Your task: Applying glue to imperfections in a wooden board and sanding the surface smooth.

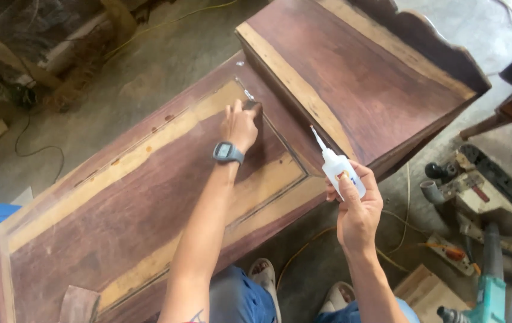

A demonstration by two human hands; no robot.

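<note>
Soft daylight, faint shadows, sharp centre, slight edge distortion

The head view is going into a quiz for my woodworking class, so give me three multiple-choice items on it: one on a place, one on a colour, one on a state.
1. Where does the left hand rest?
A. on the wooden panel
B. on the floor
C. on the power tool

2. What colour is the squeeze bottle?
A. black
B. white
C. green

3. How is the bottle held?
A. lying flat on the panel
B. nozzle tipped up and to the left
C. nozzle pointing straight down

Answers: 1 A, its fingers press on the dark wood near the panel's corner. 2 B, its body and long nozzle look white. 3 B, the right hand grips it with the nozzle slanting up-left.
</note>
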